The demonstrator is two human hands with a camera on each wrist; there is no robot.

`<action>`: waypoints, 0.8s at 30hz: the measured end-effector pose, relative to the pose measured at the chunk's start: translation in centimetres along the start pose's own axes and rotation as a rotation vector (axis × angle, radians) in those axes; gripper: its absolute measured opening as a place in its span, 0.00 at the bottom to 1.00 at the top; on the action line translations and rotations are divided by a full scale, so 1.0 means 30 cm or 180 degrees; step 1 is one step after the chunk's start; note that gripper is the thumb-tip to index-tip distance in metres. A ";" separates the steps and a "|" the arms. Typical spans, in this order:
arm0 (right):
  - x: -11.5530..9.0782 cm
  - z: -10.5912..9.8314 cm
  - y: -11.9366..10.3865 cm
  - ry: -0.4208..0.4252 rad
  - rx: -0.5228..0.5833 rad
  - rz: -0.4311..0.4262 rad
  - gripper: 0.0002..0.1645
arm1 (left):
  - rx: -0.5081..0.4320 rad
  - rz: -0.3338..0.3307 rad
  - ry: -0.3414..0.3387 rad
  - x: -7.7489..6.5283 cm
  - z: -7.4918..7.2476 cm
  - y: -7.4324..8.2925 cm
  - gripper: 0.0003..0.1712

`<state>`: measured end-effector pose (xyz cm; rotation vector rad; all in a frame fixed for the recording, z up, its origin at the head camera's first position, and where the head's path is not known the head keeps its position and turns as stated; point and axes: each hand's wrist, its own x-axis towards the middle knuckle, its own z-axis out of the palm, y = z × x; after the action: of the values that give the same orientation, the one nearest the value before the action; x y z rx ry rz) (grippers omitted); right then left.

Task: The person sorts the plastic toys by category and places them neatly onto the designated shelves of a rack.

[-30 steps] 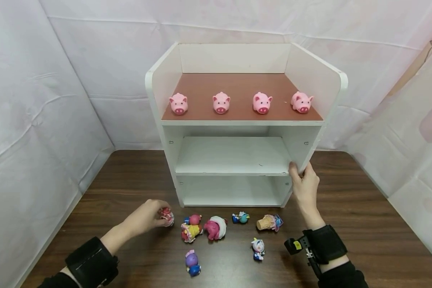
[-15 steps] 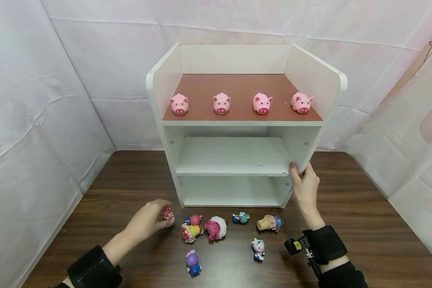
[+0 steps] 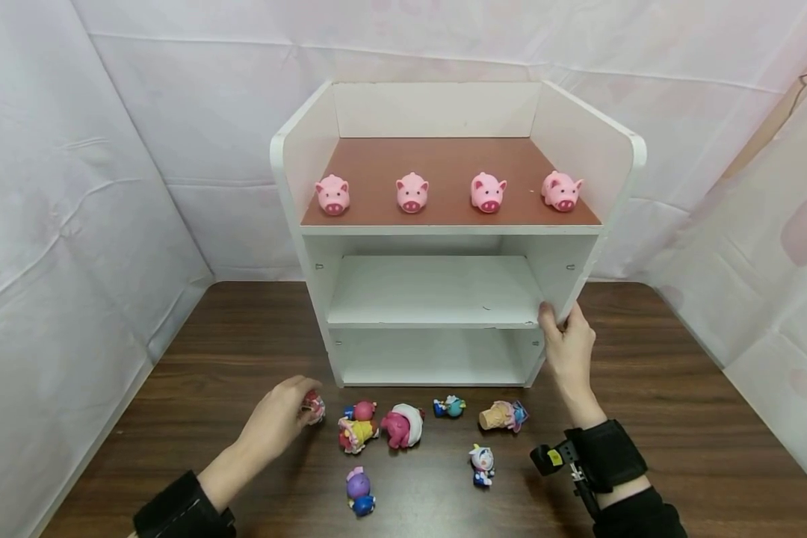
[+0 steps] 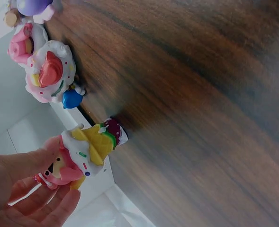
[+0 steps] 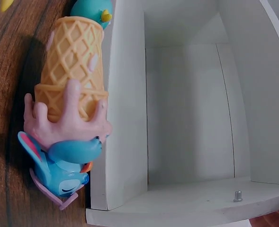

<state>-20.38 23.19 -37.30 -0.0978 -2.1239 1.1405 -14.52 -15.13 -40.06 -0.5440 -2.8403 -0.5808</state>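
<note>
My left hand [image 3: 277, 418] pinches a small figurine [image 3: 314, 407] between thumb and fingers, left of the other toys. In the left wrist view the figurine [image 4: 82, 153] shows a pink animal head, white icing with sprinkles, a yellow waffle cone and a dark red base, which is at the tabletop. My right hand [image 3: 569, 350] grips the right side panel of a white shelf unit [image 3: 437, 326], thumb on its front edge. Close to that panel in the right wrist view lies an ice-cream-cone figurine [image 5: 70, 99] with a blue animal head; only a bit of the hand shows there.
Pink toy pigs [image 3: 412, 193] stand in a row on the brown top shelf. On the dark wooden table [image 3: 242, 344] lie several figurines: a yellow-and-red one [image 3: 358, 433], a pink-and-white one [image 3: 403, 427], a purple-and-blue one [image 3: 359, 491], a teal one [image 3: 450, 406] and a white-and-blue one [image 3: 482, 465].
The left wrist and forearm have swung to the right and nearer the front, with the figurine staying in nearly the same place. The right hand keeps its hold on the shelf unit.
</note>
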 end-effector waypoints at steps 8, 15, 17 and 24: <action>-0.001 0.005 0.001 0.0037 -0.0033 0.0000 0.17 | -0.0066 -0.0045 0.0088 -0.004 -0.011 0.032 0.18; -0.004 0.003 0.000 0.0052 -0.0003 0.0002 0.17 | 0.0060 0.0116 0.0299 0.011 -0.063 0.120 0.20; -0.003 0.003 -0.001 0.0060 -0.0015 -0.0002 0.17 | 0.0088 0.0193 0.0393 0.019 -0.079 0.145 0.21; -0.001 0.004 0.000 0.0089 -0.0078 -0.0015 0.17 | 0.0066 0.0433 0.0595 0.059 -0.152 0.234 0.23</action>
<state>-20.42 23.09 -37.34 -0.1193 -2.1129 1.1043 -12.88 -10.43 -33.08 -0.6376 -2.6076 -0.5464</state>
